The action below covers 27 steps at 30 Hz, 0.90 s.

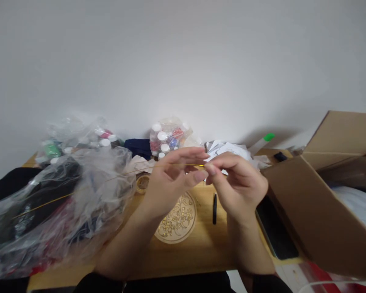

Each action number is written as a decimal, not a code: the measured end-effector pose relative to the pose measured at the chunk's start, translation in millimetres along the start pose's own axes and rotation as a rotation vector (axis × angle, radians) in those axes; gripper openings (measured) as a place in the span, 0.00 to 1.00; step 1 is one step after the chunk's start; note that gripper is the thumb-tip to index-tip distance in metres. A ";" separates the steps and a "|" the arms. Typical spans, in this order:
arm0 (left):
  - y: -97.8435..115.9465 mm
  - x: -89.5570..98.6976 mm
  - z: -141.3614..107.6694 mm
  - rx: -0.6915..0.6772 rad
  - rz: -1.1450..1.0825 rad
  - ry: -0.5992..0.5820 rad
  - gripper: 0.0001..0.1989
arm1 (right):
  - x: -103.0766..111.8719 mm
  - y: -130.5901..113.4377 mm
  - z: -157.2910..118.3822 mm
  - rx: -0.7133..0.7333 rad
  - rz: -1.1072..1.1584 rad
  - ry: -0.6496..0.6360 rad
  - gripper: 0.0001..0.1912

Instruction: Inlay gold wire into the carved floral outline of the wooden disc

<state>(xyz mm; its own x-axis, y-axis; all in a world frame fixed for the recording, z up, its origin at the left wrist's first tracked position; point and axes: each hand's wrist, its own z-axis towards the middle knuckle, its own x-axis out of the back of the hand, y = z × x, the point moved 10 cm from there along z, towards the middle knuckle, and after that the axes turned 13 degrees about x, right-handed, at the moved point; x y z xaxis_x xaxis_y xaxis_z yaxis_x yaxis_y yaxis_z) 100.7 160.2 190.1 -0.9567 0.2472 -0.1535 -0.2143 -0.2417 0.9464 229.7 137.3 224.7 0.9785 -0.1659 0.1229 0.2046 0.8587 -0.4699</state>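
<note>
A thin gold wire [167, 165] runs between my two hands above the wooden table [198, 252], and its long tail trails down to the left over a plastic bag. My left hand [178, 175] holds it with the thumb near the fingers. The fingertips of my right hand [228, 179] pinch its end, close to the left fingertips. Below the hands lies a round pale disc [177, 219] with a raised gold floral pattern, partly hidden by my left hand and forearm. A black pen-like tool [214, 208] lies to its right, and a gold spool [142, 183] sits behind my left wrist.
Clear plastic bags [94, 195] fill the left side. White-capped jars in a bag [163, 138] and crumpled papers [225, 149] stand along the wall. A green-capped marker [264, 141] leans at the back right. A phone [277, 232] lies beside an open cardboard box [317, 215].
</note>
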 end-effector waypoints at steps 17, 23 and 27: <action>-13.8 4.7 -0.3 0.173 -0.339 0.152 0.06 | -7.0 -12.1 0.7 0.090 -0.065 -0.079 0.09; -13.5 6.2 -0.5 0.162 -0.328 0.159 0.08 | -7.1 -15.4 1.9 0.130 -0.120 -0.084 0.09; -14.4 8.0 -0.3 0.156 -0.330 0.172 0.09 | -7.0 -17.2 3.2 0.140 -0.145 -0.089 0.09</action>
<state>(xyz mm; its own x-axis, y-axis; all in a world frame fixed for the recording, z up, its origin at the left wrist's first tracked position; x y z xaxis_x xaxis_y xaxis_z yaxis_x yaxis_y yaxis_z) 96.1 165.4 175.2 -0.8634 0.1236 -0.4891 -0.4956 -0.0270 0.8681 219.3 125.3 234.7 0.9315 -0.2546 0.2596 0.3312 0.8888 -0.3166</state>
